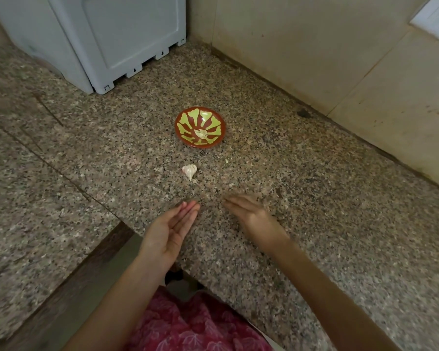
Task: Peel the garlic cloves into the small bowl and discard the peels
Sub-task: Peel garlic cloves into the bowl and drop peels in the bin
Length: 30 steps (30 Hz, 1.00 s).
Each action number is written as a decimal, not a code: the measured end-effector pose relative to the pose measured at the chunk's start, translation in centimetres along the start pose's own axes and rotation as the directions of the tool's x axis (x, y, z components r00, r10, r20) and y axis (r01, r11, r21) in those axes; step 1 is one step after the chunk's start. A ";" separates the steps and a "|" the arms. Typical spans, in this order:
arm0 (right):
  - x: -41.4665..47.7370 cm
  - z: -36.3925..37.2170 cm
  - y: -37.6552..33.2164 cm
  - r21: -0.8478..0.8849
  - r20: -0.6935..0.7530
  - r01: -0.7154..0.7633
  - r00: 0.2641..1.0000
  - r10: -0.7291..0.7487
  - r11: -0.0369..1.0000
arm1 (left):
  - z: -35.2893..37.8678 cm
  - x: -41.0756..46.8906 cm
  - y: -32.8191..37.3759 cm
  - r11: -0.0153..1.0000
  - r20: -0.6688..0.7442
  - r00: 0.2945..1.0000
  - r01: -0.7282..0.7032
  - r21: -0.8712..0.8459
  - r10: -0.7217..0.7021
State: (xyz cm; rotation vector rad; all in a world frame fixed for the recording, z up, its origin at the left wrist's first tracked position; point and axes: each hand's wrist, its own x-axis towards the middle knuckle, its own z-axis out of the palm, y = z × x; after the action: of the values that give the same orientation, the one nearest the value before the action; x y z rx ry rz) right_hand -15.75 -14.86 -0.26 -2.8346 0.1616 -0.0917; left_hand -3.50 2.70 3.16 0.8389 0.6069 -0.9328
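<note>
A small red bowl with a green flower pattern (pixel 188 115) stands on the speckled granite counter, with pale peeled garlic (pixel 201 133) lying inside it. Nearer to me, a part of a garlic bulb (pixel 189 170) in its papery skin lies on the counter. My left hand (pixel 167 231) hovers below the bulb, palm turned inward, fingers straight, holding nothing. My right hand (pixel 251 217) is beside it, back up, fingers extended and blurred, also holding nothing. Neither hand touches the garlic.
A grey plastic appliance (pixel 112 39) stands at the back left of the counter (pixel 314 198). A tiled wall (pixel 340 59) runs along the right. Small peel scraps (pixel 226 161) dot the stone. The counter's front edge (pixel 193 272) is near my body.
</note>
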 end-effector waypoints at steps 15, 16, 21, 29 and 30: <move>-1.9 -0.1 0.0 0.068 -0.149 0.017 0.989 -0.007 0.998 | -0.7 -0.1 -0.6 1.000 -0.009 1.000 0.006 0.017 -0.006; -1.6 -1.0 -0.5 0.251 -0.157 -0.172 0.964 0.215 0.953 | -0.6 -0.1 -0.5 1.000 -0.009 1.000 0.005 0.016 -0.005; -1.0 -3.4 0.1 0.920 0.229 -0.391 0.595 0.770 0.028 | -0.5 -0.2 -0.5 1.000 -0.009 1.000 -0.002 -0.004 0.002; -0.5 -4.5 -1.2 0.849 0.502 -0.179 0.563 0.656 -0.497 | -0.5 -1.5 -0.7 0.997 -0.033 0.998 -0.063 -0.051 0.061; 0.2 -4.4 -1.8 0.833 0.523 -0.197 0.588 0.617 -0.517 | -0.6 -1.9 -0.7 0.994 -0.049 0.996 -0.080 -0.079 0.076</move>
State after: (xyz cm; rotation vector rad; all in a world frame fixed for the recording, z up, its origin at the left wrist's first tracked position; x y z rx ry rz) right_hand -15.76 -14.43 4.53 -0.6867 0.9563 -0.2761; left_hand -5.02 3.83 4.00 0.8073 0.6428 -0.8150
